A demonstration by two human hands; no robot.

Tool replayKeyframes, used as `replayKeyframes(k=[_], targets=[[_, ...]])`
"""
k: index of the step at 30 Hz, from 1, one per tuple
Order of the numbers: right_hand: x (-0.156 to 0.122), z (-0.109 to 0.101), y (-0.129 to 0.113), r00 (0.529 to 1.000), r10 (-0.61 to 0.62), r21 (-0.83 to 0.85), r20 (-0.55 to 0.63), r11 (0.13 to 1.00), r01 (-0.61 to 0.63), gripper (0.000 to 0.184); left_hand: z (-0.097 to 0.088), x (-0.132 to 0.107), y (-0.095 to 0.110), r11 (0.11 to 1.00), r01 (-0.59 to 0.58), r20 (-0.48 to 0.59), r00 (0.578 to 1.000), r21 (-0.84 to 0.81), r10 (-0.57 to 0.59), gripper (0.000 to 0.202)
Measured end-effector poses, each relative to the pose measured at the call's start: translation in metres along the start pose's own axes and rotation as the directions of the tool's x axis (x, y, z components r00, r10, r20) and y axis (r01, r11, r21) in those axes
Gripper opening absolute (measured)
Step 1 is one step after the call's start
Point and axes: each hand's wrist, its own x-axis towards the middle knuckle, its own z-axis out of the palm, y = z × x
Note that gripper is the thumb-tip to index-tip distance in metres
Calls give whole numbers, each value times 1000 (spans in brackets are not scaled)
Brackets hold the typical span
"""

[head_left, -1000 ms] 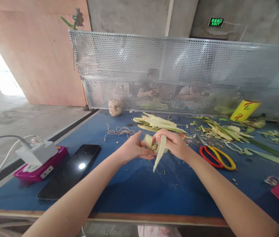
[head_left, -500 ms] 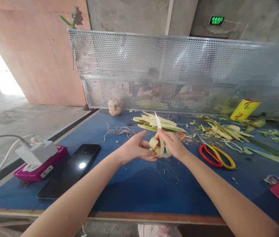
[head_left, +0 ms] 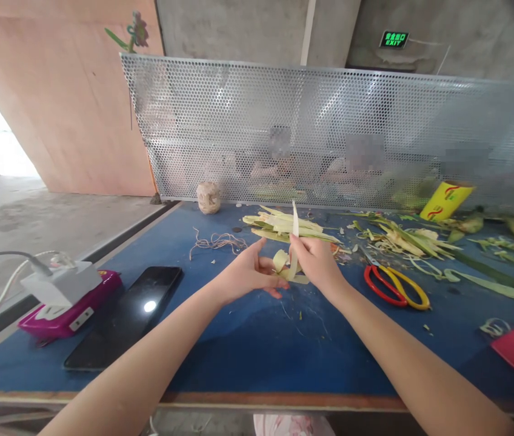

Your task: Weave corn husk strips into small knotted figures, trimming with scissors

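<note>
In the middle of the head view, my right hand (head_left: 319,261) pinches a pale corn husk strip (head_left: 295,219) that stands nearly upright above the fingers. My left hand (head_left: 248,270), thumb raised, has its fingers closed on the near side of a curled husk loop (head_left: 279,260) joined to or lying against that strip. Part of the loop is hidden behind the fingers. Just beyond both hands lies a pile of pale green husk leaves (head_left: 284,224). Scissors (head_left: 393,287) with red and yellow handles rest right of my right hand.
A black phone (head_left: 125,318) and a purple power strip (head_left: 70,312) lie left on the blue table (head_left: 257,351). Thin twine (head_left: 216,241) and a round ball (head_left: 208,198) sit farther back. Husk scraps (head_left: 411,239) and a yellow roll (head_left: 447,201) are right, before a perforated metal screen (head_left: 220,121).
The strip's upper end has swung from leaning left to nearly upright. Its curled part shows less between the hands, and the left fingers have shifted slightly. The whole view has moved a little.
</note>
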Motion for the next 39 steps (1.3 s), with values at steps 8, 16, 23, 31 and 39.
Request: replayKeyframes(k=[8, 16, 23, 31, 39], targets=[[1, -3, -7, 989, -121, -297, -87, 951, 90, 46, 1, 0, 2, 997, -47, 5, 999, 54, 47, 117], [6, 0, -14, 981, -194, -212, 3, 959, 190, 46, 3, 5, 1, 979, -150, -206, 963, 135, 176, 97], [7, -16, 6, 905, -399, -260, 145, 868, 424, 10, 1, 4, 9, 983, -177, -410, 894, 42, 179, 91], [1, -10, 5, 853, -521, -437, -21, 773, 461, 17, -7, 2, 15, 922, -105, -310, 951, -373, -17, 13], [-19, 5, -10, 647, -735, -525, 204, 476, 706, 21, -8, 4, 16, 881, -134, -339, 940, -453, -31, 9]])
